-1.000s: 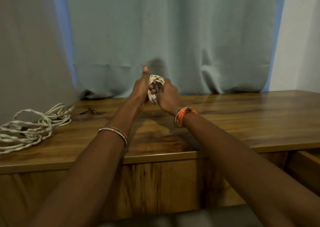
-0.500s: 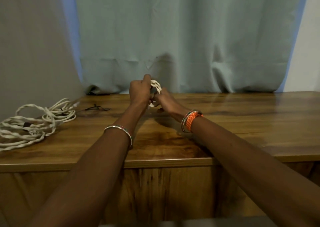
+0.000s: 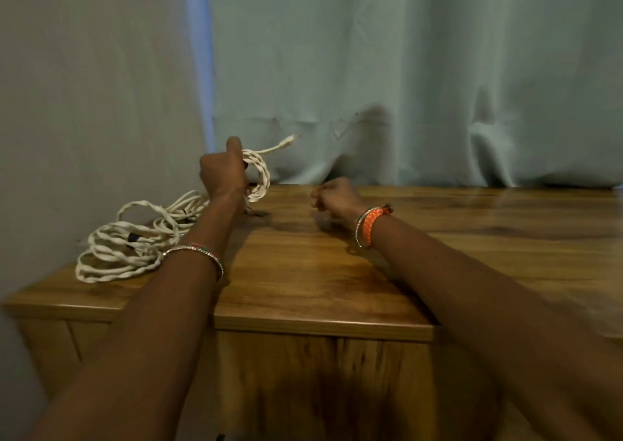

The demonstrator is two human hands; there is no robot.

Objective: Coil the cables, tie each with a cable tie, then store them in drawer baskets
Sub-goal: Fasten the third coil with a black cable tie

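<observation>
My left hand (image 3: 220, 172) grips a small coil of white braided cable (image 3: 259, 177), held upright just above the back of the wooden cabinet top (image 3: 303, 272). The cable's plug end (image 3: 289, 141) sticks out to the upper right. My right hand (image 3: 332, 194) is a closed fist a short way to the right, apart from the coil, with nothing visible in it. A larger loose pile of white cables (image 3: 135, 238) lies on the left end of the top. A thin black cable tie (image 3: 256, 212) lies on the wood below my left hand.
A grey wall stands at the left and a pale green curtain (image 3: 404, 86) hangs behind the cabinet. The front edge of the top runs across the lower middle, with wooden cabinet fronts (image 3: 320, 373) beneath it.
My right hand has let go of the small coil and pulled back to the right. My left hand has carried the coil leftward, its plug end now free. The view has turned left.
</observation>
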